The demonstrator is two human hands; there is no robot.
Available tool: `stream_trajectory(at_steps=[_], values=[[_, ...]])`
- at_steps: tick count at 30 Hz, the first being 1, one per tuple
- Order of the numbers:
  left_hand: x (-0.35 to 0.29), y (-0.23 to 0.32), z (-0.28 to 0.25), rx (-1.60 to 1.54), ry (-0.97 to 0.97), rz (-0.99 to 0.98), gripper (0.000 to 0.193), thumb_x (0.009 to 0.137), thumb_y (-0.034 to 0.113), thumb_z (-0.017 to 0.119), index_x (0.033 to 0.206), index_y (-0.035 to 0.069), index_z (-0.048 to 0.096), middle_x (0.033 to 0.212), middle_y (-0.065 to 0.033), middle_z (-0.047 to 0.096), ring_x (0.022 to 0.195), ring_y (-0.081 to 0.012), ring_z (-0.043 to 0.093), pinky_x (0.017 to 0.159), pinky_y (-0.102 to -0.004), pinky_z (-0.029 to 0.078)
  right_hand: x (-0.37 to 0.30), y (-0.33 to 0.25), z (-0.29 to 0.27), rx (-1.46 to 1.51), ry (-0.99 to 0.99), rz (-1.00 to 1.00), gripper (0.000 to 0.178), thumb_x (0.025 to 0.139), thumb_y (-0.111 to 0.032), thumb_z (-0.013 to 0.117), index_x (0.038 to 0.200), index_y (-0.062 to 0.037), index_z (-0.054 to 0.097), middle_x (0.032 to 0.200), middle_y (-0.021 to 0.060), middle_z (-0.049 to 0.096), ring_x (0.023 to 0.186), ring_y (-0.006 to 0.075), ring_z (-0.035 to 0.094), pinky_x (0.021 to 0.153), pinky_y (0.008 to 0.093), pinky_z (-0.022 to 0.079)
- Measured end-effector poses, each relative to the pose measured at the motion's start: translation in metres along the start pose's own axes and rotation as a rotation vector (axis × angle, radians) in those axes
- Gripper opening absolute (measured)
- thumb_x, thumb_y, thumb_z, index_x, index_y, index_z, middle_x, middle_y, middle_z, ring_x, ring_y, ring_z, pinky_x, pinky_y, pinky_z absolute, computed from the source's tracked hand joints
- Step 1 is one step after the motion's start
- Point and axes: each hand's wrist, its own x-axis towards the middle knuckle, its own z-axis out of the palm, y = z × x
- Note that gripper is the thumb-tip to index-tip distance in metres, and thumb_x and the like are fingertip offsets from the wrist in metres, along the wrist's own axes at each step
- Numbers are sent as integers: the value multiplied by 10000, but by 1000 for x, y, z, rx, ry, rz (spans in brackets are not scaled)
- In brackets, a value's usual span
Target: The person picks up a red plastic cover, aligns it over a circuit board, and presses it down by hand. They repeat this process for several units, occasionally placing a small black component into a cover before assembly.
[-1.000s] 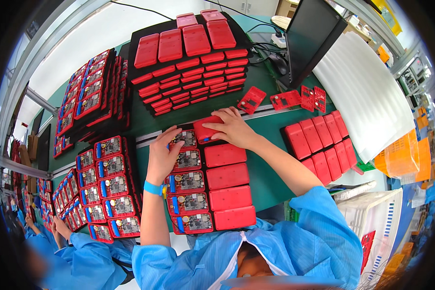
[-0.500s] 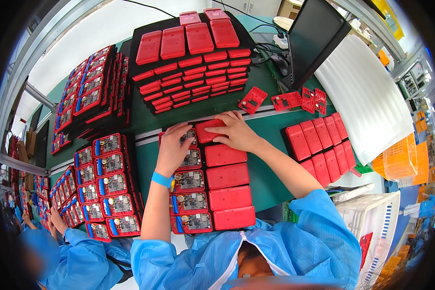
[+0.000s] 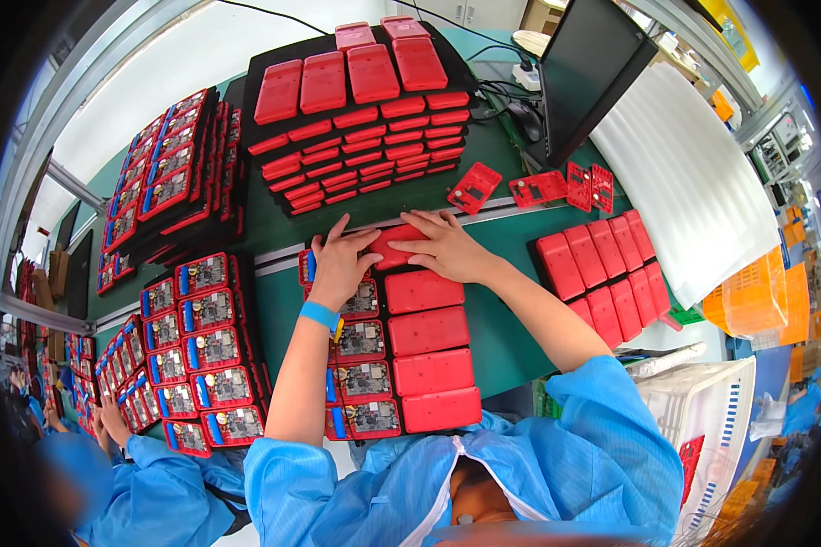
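Observation:
At the far end of a two-column tray, a red plastic case (image 3: pixel 394 248) lies face down between my hands. My right hand (image 3: pixel 454 253) grips it from the right, fingers across its far edge and thumb on top. From the left, my left hand (image 3: pixel 339 272) closes on the same case, fingertips and thumb at its left edge. More red cases (image 3: pixel 429 333) line the column below it. Beside them, open red shells with circuit boards (image 3: pixel 359 341) and blue parts form the left column; my left hand and wrist partly cover the upper ones. A blue band (image 3: pixel 319 315) circles my left wrist.
Stacked trays of red cases (image 3: pixel 365 137) stand at the back, with stacks of board-filled shells (image 3: pixel 169 164) to their left. Another tray of cases (image 3: pixel 602 264) lies right, near loose red shells (image 3: pixel 540 189) and a monitor (image 3: pixel 593 77). A co-worker's blue sleeve (image 3: pixel 160 483) shows lower left.
My left hand has shifted slightly right and up, off the board-filled shell and onto the red case's left edge. My right hand stays on the case, its fingers slightly shifted.

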Motion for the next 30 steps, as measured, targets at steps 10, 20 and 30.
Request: stream_trajectory(at_steps=[10, 20, 30], values=[[-2, 0, 7, 59, 12, -14, 452, 849, 320, 743, 1292, 268, 666, 1315, 26, 656, 1437, -287, 371, 1085, -728, 201, 0, 5, -11, -16, -80, 15, 524, 965, -380, 590, 1458, -228, 494, 1569, 82, 383, 1467, 266, 318, 1127, 547, 283], [2, 3, 0, -12, -35, -50, 436, 847, 285, 752, 1273, 227, 682, 1316, 7, 659, 1439, -312, 380, 1084, -704, 206, 1, 6, -13, -75, -104, 25, 576, 942, -397, 608, 1466, -198, 474, 1509, 114, 444, 1426, 295, 373, 1092, 533, 317], [10, -13, -12, -348, 289, 42, 246, 953, 111, 610, 1176, 94, 710, 1201, -136, 695, 1254, -388, 553, 1022, -465, 457, 4, 10, -15, 100, -23, 66, 570, 959, -390, 601, 1464, -156, 476, 1458, 166, 486, 1362, 338, 449, 1084, 505, 351]])
